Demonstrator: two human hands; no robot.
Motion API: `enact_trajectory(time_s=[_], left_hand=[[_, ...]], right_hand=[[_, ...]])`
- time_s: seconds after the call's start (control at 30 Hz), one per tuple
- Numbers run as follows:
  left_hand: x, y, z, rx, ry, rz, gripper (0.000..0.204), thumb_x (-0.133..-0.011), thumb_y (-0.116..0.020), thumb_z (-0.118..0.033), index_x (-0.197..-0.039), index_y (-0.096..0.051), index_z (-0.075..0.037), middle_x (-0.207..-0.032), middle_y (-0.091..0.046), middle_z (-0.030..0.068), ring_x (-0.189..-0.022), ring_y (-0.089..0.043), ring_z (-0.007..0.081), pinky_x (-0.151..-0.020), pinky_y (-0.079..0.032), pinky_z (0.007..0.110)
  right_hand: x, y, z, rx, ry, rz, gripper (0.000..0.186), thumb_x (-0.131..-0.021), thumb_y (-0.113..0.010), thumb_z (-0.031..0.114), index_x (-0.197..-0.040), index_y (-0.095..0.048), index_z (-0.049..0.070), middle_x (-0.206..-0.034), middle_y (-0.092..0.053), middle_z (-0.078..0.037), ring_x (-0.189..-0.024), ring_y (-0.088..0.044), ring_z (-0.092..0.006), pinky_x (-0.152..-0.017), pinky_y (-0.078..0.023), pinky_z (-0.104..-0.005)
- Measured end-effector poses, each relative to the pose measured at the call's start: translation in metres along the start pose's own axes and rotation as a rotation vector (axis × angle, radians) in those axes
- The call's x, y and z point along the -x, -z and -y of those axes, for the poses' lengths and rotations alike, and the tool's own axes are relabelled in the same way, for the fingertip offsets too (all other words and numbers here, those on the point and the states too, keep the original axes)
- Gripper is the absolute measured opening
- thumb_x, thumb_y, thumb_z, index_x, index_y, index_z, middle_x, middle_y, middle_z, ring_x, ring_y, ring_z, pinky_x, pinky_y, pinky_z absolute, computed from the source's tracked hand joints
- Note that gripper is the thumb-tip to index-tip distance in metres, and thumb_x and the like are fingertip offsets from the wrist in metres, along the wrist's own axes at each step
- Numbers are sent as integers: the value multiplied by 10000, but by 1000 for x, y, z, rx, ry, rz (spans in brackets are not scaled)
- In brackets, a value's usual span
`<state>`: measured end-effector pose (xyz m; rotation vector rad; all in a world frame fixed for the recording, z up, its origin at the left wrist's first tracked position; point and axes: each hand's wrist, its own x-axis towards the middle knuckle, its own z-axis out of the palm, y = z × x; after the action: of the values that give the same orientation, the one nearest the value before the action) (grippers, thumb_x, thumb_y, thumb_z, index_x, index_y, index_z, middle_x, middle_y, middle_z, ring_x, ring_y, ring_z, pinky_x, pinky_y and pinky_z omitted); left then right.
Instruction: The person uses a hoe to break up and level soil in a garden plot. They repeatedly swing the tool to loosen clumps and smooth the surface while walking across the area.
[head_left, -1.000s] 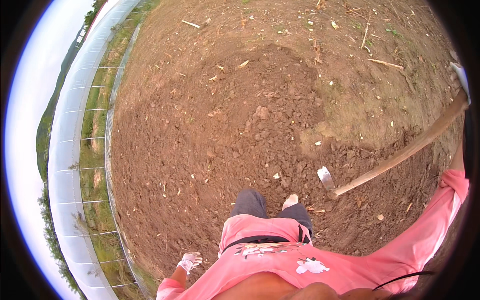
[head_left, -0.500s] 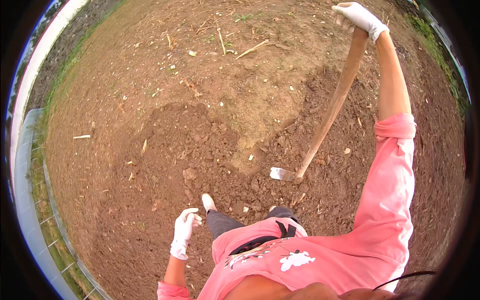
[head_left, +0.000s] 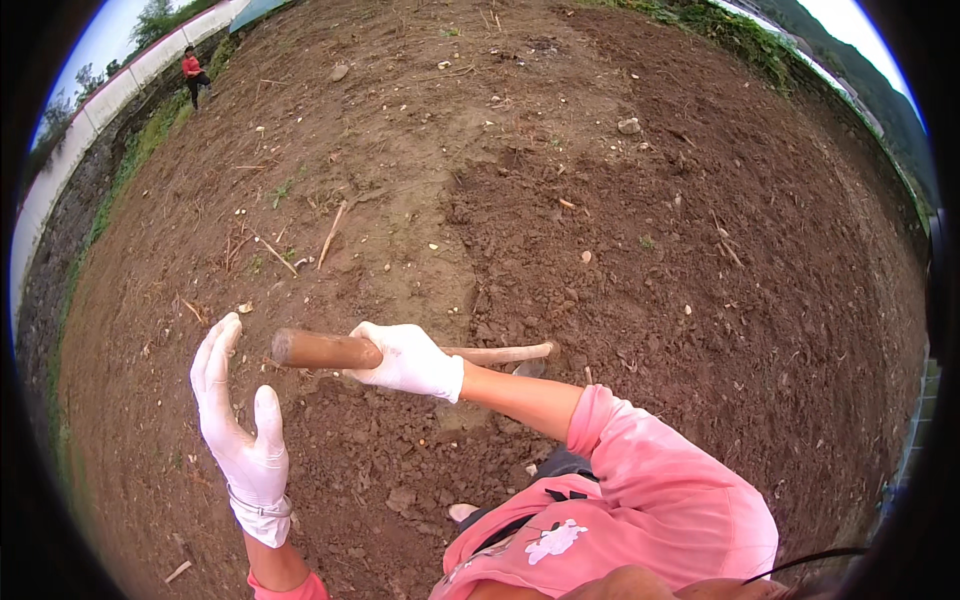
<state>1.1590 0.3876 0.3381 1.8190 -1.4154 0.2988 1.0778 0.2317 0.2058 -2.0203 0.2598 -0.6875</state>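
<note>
My right hand (head_left: 405, 360), in a white glove, grips the wooden handle (head_left: 320, 350) of a hoe near its upper end, which points left across the view. Farther along, the handle runs right to the metal blade (head_left: 529, 368) on the dark, broken soil (head_left: 610, 300); the blade is partly hidden by the handle. My left hand (head_left: 240, 420), also gloved in white, is raised just left of the handle's end, fingers stretched and apart, holding nothing.
A person in red (head_left: 193, 75) stands at the far upper left by a pale wall (head_left: 120, 92) and a grassy edge. Paler unbroken ground (head_left: 400, 240) with dry stalks (head_left: 330, 235) lies ahead. A stone (head_left: 628, 126) and green plants (head_left: 740, 45) are toward the upper right.
My right hand has swung inward from the far right, bringing the handle's end across to the middle left. My left hand has risen toward it. The view has turned, showing the person in red.
</note>
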Motion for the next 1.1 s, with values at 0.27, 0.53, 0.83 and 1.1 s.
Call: enact_trajectory(time_s=[0.27, 0.53, 0.83, 1.1], left_hand=[[66, 30, 9, -97, 539, 362, 89, -737, -567, -6, -798, -614, 39, -725, -622, 126, -653, -602, 171, -627, -466, 264], [209, 99, -16, -208, 1231, 883, 439, -605, -750, -279, -955, -627, -45, -707, -628, 138, -657, -633, 217, -603, -494, 293], [512, 78, -113, -395, 1380, 1160, 285, -561, -679, -329, -792, -612, -175, -624, -602, 98, -608, -600, 288, -560, -480, 394], [609, -70, -44, -57, 1328, 778, 308, -635, -637, -315, -908, -598, -179, -752, -621, 97, -698, -604, 290, -618, -482, 388]], right_hand=[[159, -59, -161, 344, -132, -100, 316, -648, -601, 79, -947, -503, 49, -904, -552, -163, -867, -519, -335, -736, -428, -411], [289, -140, -315, -1515, -1372, -469, 665, -822, -450, 524, -1224, -317, 11, -1128, -477, -155, -985, -506, -278, -838, -443, -387], [383, -180, -317, -843, -1869, -511, 98, -760, -523, 125, -705, -455, 82, -546, -410, -22, -453, -418, -178, -458, -409, -313], [205, -75, -271, -766, -1259, -558, 140, -747, -581, 177, -715, -466, 104, -559, -438, -10, -495, -446, -148, -466, -419, -285]])
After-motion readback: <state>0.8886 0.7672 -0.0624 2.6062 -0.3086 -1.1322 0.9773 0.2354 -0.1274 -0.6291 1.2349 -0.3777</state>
